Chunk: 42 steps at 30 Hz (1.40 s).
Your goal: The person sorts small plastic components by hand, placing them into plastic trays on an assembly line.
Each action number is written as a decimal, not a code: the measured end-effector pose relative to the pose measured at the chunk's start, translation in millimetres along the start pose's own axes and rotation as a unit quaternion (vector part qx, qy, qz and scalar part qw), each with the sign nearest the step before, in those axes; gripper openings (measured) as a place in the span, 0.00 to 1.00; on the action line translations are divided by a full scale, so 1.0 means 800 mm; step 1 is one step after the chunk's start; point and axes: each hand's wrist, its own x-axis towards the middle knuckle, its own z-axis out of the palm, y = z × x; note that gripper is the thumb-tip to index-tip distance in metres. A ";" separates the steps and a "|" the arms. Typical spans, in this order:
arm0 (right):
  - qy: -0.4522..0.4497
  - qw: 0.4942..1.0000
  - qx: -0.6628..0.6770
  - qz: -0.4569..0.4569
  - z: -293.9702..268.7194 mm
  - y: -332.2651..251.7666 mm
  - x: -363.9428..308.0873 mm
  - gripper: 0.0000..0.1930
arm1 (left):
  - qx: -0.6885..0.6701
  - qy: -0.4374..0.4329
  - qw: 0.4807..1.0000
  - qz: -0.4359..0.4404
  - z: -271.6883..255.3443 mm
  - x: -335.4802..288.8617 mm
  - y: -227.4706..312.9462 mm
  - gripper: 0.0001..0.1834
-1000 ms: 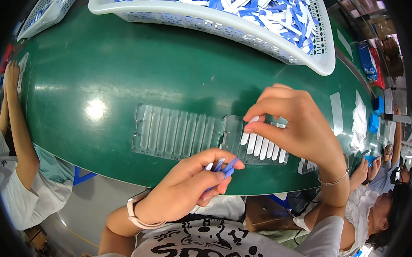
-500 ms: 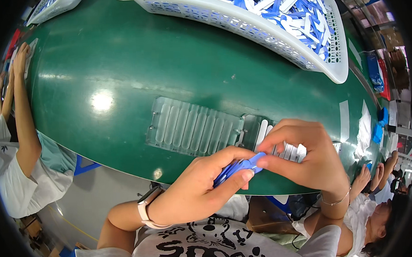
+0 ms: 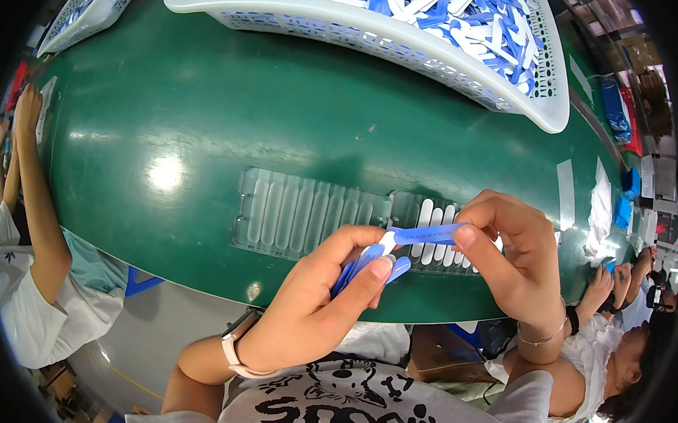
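Note:
My left hand point(image 3: 320, 295) is closed round several small flat blue-and-white sticks point(image 3: 347, 278), whose rounded ends poke out past the thumb. Between thumb and fingers, my right hand point(image 3: 511, 257) pinches the far end of a blue strip point(image 3: 431, 235) with small print on it. The strip stretches level from a white piece point(image 3: 388, 242) at my left fingertips. Behind the hands lies a clear plastic tray point(image 3: 297, 211) with long rounded slots. Its left half has bare slots; white sticks point(image 3: 426, 221) lie in slots of the right half, partly hidden by the strip and my right hand.
A white perforated basket point(image 3: 392, 46) heaped with blue and white sticks stands at the back of the green table point(image 3: 145, 106). Another basket point(image 3: 81, 26) is at far left. A co-worker's arm point(image 3: 39, 194) rests at left; other people sit at right.
My right hand has moved right, away from the left hand, drawing the blue strip out straight between them. More white sticks in the tray now show.

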 end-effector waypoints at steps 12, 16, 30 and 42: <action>0.145 0.988 -0.026 -0.046 0.003 0.006 -0.002 0.04 | 0.054 -0.013 0.997 0.044 -0.007 -0.003 -0.002 0.10; 0.127 0.888 -0.370 -0.241 0.022 0.006 -0.009 0.10 | 0.039 0.025 0.998 0.033 -0.014 -0.010 0.000 0.09; 0.097 0.863 -0.463 -0.178 0.068 0.015 -0.042 0.21 | 0.002 0.084 0.996 0.032 -0.031 -0.022 0.009 0.10; 0.074 0.836 -0.526 -0.136 0.066 0.015 -0.067 0.29 | 0.016 0.077 0.996 0.035 -0.030 -0.027 0.003 0.11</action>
